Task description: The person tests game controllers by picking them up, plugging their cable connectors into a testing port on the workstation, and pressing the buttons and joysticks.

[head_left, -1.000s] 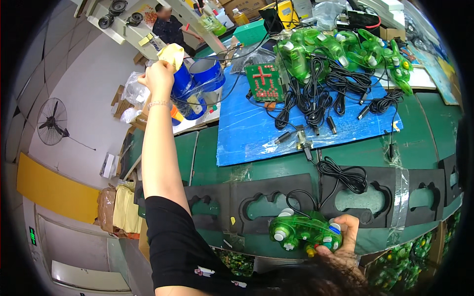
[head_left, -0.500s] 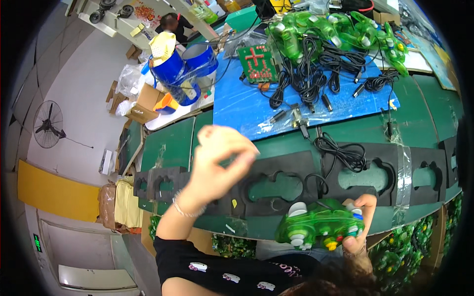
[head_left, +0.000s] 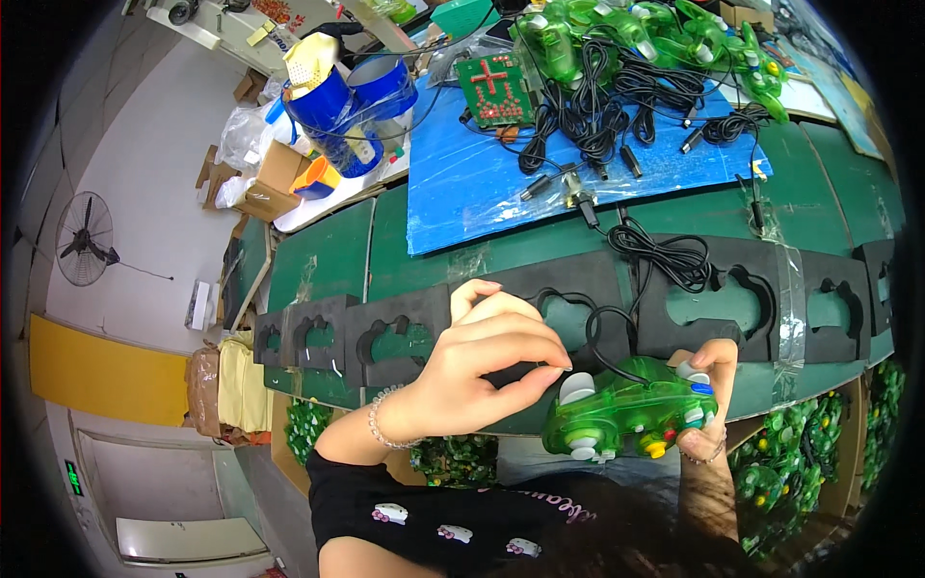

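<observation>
My right hand (head_left: 711, 400) grips a translucent green game controller (head_left: 631, 409) by its right side, with thumb and fingers around the grip. The controller has white, yellow, red and blue buttons and pale sticks. From its top a black cable (head_left: 602, 347) loops to a coil and a plug on the table. My left hand (head_left: 491, 356) hovers beside the controller's left end, thumb and forefinger tips pinched close to its pale trigger. Whether anything is in that pinch I cannot make out. Black foam holders (head_left: 462, 292) with controller-shaped cut-outs lie just behind my hands.
Beyond the foam, a blue board (head_left: 462, 207) bears coiled black cables (head_left: 597, 125), green controllers (head_left: 636, 34) and a green circuit board (head_left: 496, 91). Blue tubs (head_left: 332, 125) stand at the back left. Below the green table's near edge are boxes of green controllers (head_left: 785, 453).
My left hand has come down and to the right, from above the foam to the controller's left end. My right hand still holds the controller. The view has shifted slightly.
</observation>
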The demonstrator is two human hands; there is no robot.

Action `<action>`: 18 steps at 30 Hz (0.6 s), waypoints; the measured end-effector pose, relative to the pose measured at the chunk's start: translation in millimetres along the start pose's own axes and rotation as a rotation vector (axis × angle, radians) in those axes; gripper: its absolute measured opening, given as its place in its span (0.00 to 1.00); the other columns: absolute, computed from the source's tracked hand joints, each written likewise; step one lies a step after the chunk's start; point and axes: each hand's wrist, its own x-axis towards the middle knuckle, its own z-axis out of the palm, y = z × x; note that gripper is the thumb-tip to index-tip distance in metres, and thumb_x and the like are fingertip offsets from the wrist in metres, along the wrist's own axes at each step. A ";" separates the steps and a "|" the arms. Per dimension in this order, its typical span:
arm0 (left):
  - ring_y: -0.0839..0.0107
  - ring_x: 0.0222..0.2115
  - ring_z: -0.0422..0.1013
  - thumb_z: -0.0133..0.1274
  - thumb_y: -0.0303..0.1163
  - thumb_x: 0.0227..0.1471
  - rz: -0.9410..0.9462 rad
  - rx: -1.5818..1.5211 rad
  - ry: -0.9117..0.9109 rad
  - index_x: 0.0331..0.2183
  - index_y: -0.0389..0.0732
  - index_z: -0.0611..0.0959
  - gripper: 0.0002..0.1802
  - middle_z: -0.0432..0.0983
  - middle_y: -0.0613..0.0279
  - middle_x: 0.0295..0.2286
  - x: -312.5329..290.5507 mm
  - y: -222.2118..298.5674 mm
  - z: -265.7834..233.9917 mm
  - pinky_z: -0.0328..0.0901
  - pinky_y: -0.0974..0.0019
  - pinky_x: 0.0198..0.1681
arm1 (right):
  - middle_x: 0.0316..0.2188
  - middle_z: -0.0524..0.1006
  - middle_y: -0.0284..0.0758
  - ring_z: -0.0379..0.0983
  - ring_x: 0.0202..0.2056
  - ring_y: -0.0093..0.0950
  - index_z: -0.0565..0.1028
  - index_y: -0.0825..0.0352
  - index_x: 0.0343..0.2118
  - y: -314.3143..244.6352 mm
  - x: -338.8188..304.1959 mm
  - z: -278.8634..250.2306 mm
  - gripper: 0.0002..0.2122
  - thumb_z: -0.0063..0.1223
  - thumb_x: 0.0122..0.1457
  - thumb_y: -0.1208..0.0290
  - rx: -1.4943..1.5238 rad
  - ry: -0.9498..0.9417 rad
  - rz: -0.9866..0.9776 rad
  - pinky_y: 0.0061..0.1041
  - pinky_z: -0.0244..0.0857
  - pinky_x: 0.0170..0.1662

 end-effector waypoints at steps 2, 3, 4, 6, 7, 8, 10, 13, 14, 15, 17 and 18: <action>0.74 0.34 0.68 0.59 0.26 0.40 0.046 0.120 0.001 0.27 0.45 0.82 0.06 0.76 0.72 0.28 -0.3 6.0 -0.6 0.46 0.60 0.51 | 0.27 0.67 0.36 0.64 0.26 0.21 0.54 0.66 0.43 0.7 -0.8 -4.5 0.33 0.67 0.39 0.64 0.000 -0.019 0.004 0.17 0.59 0.27; 0.74 0.34 0.69 0.60 0.26 0.39 0.063 0.125 0.000 0.27 0.46 0.82 0.07 0.76 0.72 0.29 -0.3 7.1 0.4 0.44 0.59 0.52 | 0.27 0.67 0.36 0.64 0.26 0.21 0.54 0.66 0.42 1.0 -1.2 -7.1 0.33 0.67 0.39 0.65 -0.019 -0.053 -0.012 0.17 0.59 0.27; 0.74 0.34 0.69 0.60 0.26 0.39 0.064 0.121 -0.001 0.27 0.46 0.82 0.07 0.76 0.72 0.29 -0.5 8.8 1.7 0.44 0.59 0.52 | 0.27 0.67 0.36 0.64 0.26 0.21 0.55 0.66 0.42 0.6 -1.5 -8.3 0.33 0.67 0.38 0.65 -0.038 -0.088 -0.028 0.17 0.59 0.27; 0.74 0.34 0.69 0.61 0.26 0.39 0.098 0.140 0.002 0.27 0.46 0.82 0.08 0.76 0.73 0.29 -0.7 10.1 3.2 0.44 0.59 0.52 | 0.27 0.67 0.36 0.64 0.25 0.20 0.55 0.66 0.42 1.4 -0.8 -9.2 0.32 0.67 0.38 0.65 -0.051 -0.104 -0.041 0.17 0.58 0.26; 0.74 0.34 0.69 0.61 0.26 0.39 0.098 0.140 0.002 0.27 0.46 0.82 0.08 0.76 0.73 0.29 -1.0 10.4 2.9 0.44 0.59 0.52 | 0.27 0.67 0.35 0.63 0.25 0.20 0.55 0.66 0.42 2.5 -1.1 -9.9 0.32 0.67 0.38 0.65 -0.046 -0.107 -0.040 0.17 0.58 0.26; 0.74 0.34 0.68 0.61 0.27 0.38 0.107 0.155 0.004 0.27 0.46 0.82 0.08 0.76 0.73 0.29 -1.9 10.9 3.0 0.44 0.58 0.51 | 0.27 0.67 0.35 0.63 0.24 0.20 0.55 0.66 0.42 2.8 -2.4 -10.6 0.32 0.67 0.38 0.65 -0.040 -0.109 -0.038 0.17 0.58 0.26; 0.74 0.34 0.68 0.61 0.27 0.38 0.115 0.168 0.005 0.27 0.46 0.82 0.08 0.76 0.73 0.29 -2.6 12.2 4.4 0.44 0.58 0.51 | 0.27 0.66 0.35 0.63 0.24 0.20 0.55 0.66 0.42 2.1 -2.7 -11.8 0.32 0.67 0.38 0.65 -0.035 -0.105 -0.046 0.17 0.58 0.26; 0.75 0.32 0.70 0.61 0.26 0.37 0.124 0.167 0.027 0.25 0.46 0.83 0.07 0.78 0.73 0.27 -1.7 13.5 6.2 0.45 0.59 0.51 | 0.27 0.66 0.35 0.63 0.25 0.20 0.55 0.66 0.42 -0.6 0.0 -11.9 0.32 0.67 0.38 0.64 -0.014 -0.114 -0.046 0.16 0.58 0.26; 0.75 0.32 0.70 0.61 0.26 0.36 0.159 0.175 0.043 0.26 0.47 0.84 0.09 0.78 0.73 0.28 -2.8 13.4 8.0 0.45 0.59 0.51 | 0.27 0.66 0.35 0.63 0.25 0.20 0.56 0.66 0.42 -2.0 -0.1 -11.7 0.33 0.67 0.38 0.64 -0.004 -0.107 -0.045 0.16 0.58 0.26; 0.75 0.31 0.70 0.61 0.25 0.35 0.195 0.183 0.059 0.27 0.47 0.84 0.10 0.78 0.73 0.28 -3.4 13.7 9.4 0.45 0.59 0.51 | 0.27 0.66 0.36 0.63 0.25 0.20 0.56 0.66 0.42 -3.5 -0.7 -11.6 0.33 0.67 0.38 0.64 0.005 -0.100 -0.043 0.16 0.58 0.26; 0.75 0.31 0.70 0.60 0.25 0.33 0.222 0.215 0.057 0.29 0.48 0.84 0.13 0.78 0.73 0.30 -3.9 15.2 10.2 0.45 0.58 0.51 | 0.27 0.66 0.36 0.63 0.25 0.20 0.56 0.66 0.42 -5.9 -2.0 -11.7 0.33 0.68 0.37 0.64 0.024 -0.082 -0.031 0.16 0.58 0.26; 0.75 0.31 0.70 0.59 0.25 0.33 0.253 0.235 0.053 0.29 0.48 0.84 0.14 0.78 0.73 0.31 -4.8 16.0 10.4 0.45 0.57 0.51 | 0.27 0.66 0.36 0.63 0.26 0.20 0.56 0.66 0.42 -6.8 -2.5 -11.7 0.33 0.68 0.37 0.64 0.043 -0.065 -0.018 0.16 0.59 0.26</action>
